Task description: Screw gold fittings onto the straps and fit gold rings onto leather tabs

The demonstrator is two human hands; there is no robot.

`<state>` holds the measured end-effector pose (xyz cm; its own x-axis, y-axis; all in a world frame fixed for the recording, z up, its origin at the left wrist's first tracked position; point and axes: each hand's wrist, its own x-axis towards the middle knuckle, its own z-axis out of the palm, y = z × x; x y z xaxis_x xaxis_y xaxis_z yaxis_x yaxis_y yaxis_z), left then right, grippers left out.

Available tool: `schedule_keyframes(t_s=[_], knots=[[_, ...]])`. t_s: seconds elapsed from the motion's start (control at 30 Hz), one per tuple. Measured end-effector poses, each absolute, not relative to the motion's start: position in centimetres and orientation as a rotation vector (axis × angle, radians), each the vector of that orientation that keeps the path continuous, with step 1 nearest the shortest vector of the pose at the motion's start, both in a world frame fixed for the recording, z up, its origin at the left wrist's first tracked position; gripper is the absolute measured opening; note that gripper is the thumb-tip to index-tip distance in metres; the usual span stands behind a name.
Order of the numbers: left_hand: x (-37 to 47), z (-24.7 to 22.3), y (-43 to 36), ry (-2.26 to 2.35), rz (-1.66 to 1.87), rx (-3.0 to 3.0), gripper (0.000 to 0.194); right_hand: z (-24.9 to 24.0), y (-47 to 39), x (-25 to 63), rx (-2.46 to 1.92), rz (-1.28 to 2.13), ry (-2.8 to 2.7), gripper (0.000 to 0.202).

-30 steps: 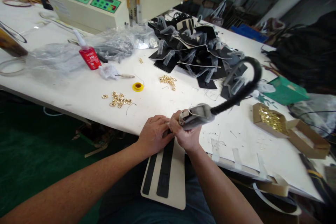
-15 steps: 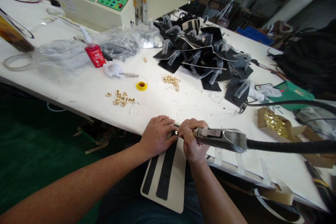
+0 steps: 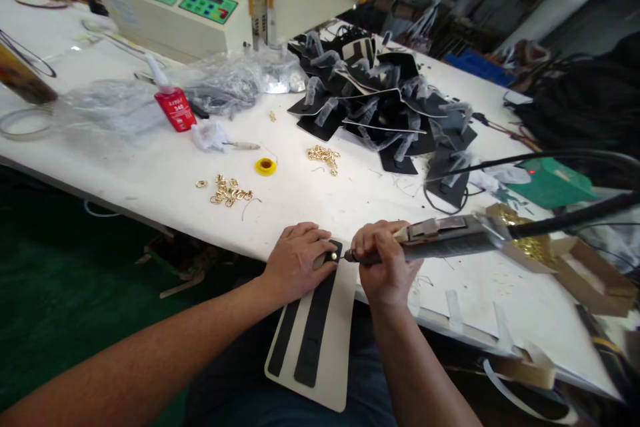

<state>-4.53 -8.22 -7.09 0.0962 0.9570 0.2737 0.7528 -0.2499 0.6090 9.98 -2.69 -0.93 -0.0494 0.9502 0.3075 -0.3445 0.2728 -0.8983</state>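
Observation:
A flat pale panel (image 3: 334,347) with black strips (image 3: 314,327) lies from the table edge over my lap. My left hand (image 3: 299,259) holds its far end, thumb and fingers on either side of a small gold fitting (image 3: 333,256) on a strip. In my right hand (image 3: 387,263) is an electric screwdriver (image 3: 445,237), lying nearly level. Its thin bit (image 3: 343,256) points left, just right of the gold fitting; whether the two touch I cannot tell.
Gold rings (image 3: 229,192) and more gold hardware (image 3: 324,157) lie ahead, near a yellow spool (image 3: 265,166) and red bottle (image 3: 176,108). Black pieces (image 3: 385,107) are heaped behind. Cardboard boxes (image 3: 595,273) stand right, under the screwdriver's cord (image 3: 575,213).
The screwdriver and my right hand have drawn back to the right from the gold fitting, with the tool's rear end raised. My left hand stays on the panel.

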Motion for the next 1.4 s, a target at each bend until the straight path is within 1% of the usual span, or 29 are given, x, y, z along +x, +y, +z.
schedule_keyframes(t_s=[0.07,0.13,0.23,0.27,0.33,0.43,0.53,0.67,0.8,0.87,0.97,1.03,1.1,1.13,1.17,1.2,1.33,1.37,1.4], knots=[[-4.7,-7.1,-8.2,1.685,0.916,2.076,0.027,0.4,-2.2,11.0,-0.762,1.194,-1.115,0.029],[-4.8,-7.2,-8.2,1.670,0.931,2.098,0.028,1.4,-1.2,12.6,-0.988,1.122,-1.195,0.029],[-4.9,-7.2,-8.2,1.673,0.975,2.107,0.038,1.5,0.9,15.2,-1.444,0.891,-1.615,0.042],[-4.9,-7.2,-8.3,1.691,0.984,2.102,0.043,1.1,1.6,15.9,-1.561,0.792,-1.791,0.043],[-4.7,-7.2,-8.3,1.748,0.981,2.095,0.054,-0.2,2.7,17.0,-1.696,0.604,-2.092,0.040],[-4.4,-7.1,-8.5,1.855,0.954,2.093,0.067,-2.0,2.9,17.6,-1.686,0.373,-2.309,0.038],[-4.1,-7.1,-8.6,1.945,0.922,2.084,0.073,-2.8,1.3,17.5,-1.475,0.257,-2.301,0.038],[-4.0,-6.9,-8.8,2.048,0.848,2.101,0.076,-3.1,-1.6,16.6,-1.234,0.477,-2.419,0.037],[-3.9,-6.4,-9.2,2.119,0.774,2.081,0.081,-3.5,-2.6,16.0,-1.344,0.742,-2.337,0.046],[-3.9,-6.2,-9.3,2.116,0.765,2.050,0.082,-3.5,-2.5,16.0,-1.385,0.906,-2.259,0.046],[-3.7,-5.8,-9.4,2.093,0.793,1.945,0.083,-3.1,-2.5,16.0,-1.387,1.069,-2.178,0.034],[-3.6,-5.5,-9.4,2.077,0.823,1.801,0.089,-2.9,-2.8,16.0,-1.364,1.120,-2.110,0.021],[-3.5,-5.0,-9.5,2.044,0.835,1.619,0.095,-3.1,-3.3,16.0,-1.303,1.092,-2.065,0.012],[-3.5,-4.7,-9.7,2.020,0.837,1.538,0.094,-3.4,-3.6,16.0,-1.249,1.053,-2.059,0.013],[-3.4,-4.4,-9.8,1.994,0.839,1.477,0.090,-3.8,-3.9,16.0,-1.185,1.005,-2.060,0.016],[-3.4,-4.0,-10.0,1.963,0.838,1.444,0.080,-4.2,-4.3,16.0,-1.118,0.959,-2.061,0.017],[-3.4,-3.2,-10.7,1.810,0.816,1.493,0.018,-6.1,-5.3,16.2,-0.883,0.842,-2.047,0.017],[-3.4,-3.2,-10.8,1.780,0.819,1.516,0.008,-6.4,-5.5,16.3,-0.850,0.823,-2.038,0.017],[-3.5,-3.2,-10.9,1.757,0.832,1.536,0.004,-6.5,-5.5,16.5,-0.825,0.818,-2.029,0.018]])
